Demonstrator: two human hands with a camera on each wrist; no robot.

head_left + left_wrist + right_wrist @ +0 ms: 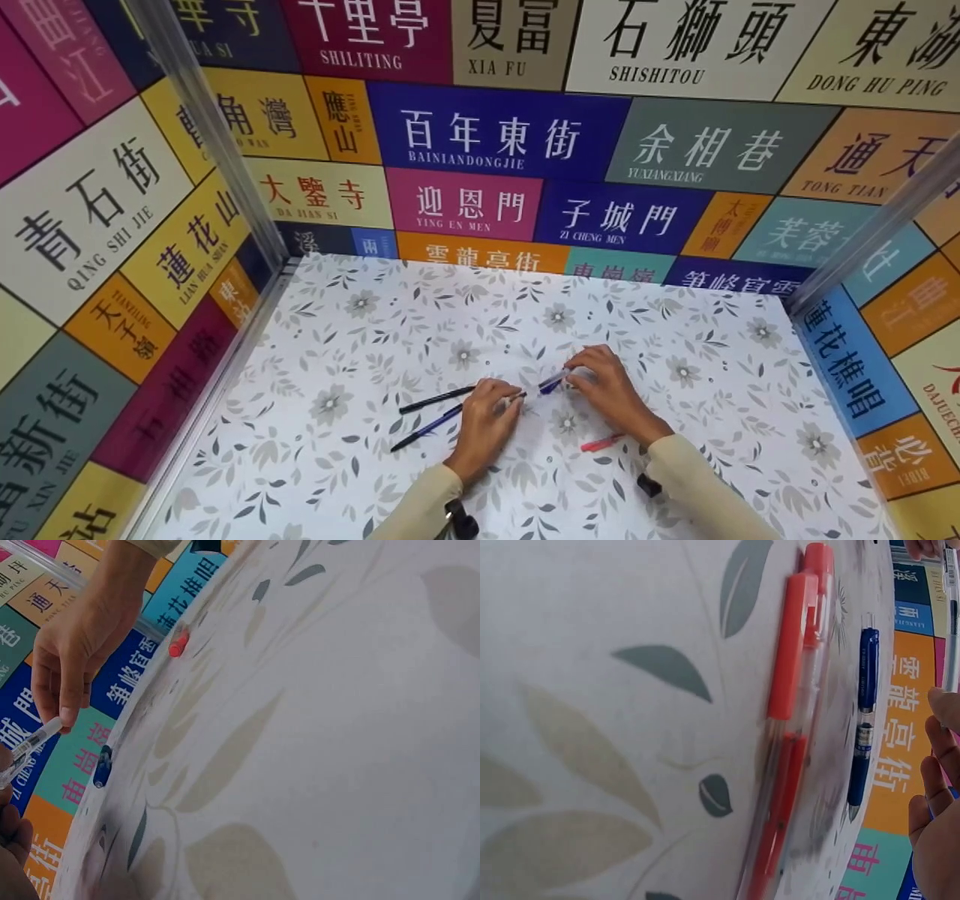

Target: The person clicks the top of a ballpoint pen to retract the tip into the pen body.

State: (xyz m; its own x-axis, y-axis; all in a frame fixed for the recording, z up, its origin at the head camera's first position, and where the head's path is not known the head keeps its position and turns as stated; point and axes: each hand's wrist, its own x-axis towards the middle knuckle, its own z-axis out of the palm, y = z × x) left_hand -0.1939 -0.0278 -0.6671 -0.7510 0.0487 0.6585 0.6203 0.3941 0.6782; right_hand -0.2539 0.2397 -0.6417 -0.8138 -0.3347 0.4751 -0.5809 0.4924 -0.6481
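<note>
A clear-barrelled pen (950, 622) with a dark refill stretches between the two hands. My left hand (487, 427) pinches one end of it; in the left wrist view only part of that hand (15, 840) shows. The fingertips of my right hand (611, 390) hold the whitish other end, seen in the left wrist view beside the right hand (79, 652). On the table under the held pen lies a blue pen (865, 705). A red pen (793, 652) with a clear barrel lies beneath the right wrist, partly hidden by it in the head view.
A black pen (436, 400) and a dark blue pen with a black end (424, 433) lie left of the left hand. A white cloth with a leaf print (330, 450) covers the table. Panels with printed lettering (495, 139) stand around its back and sides.
</note>
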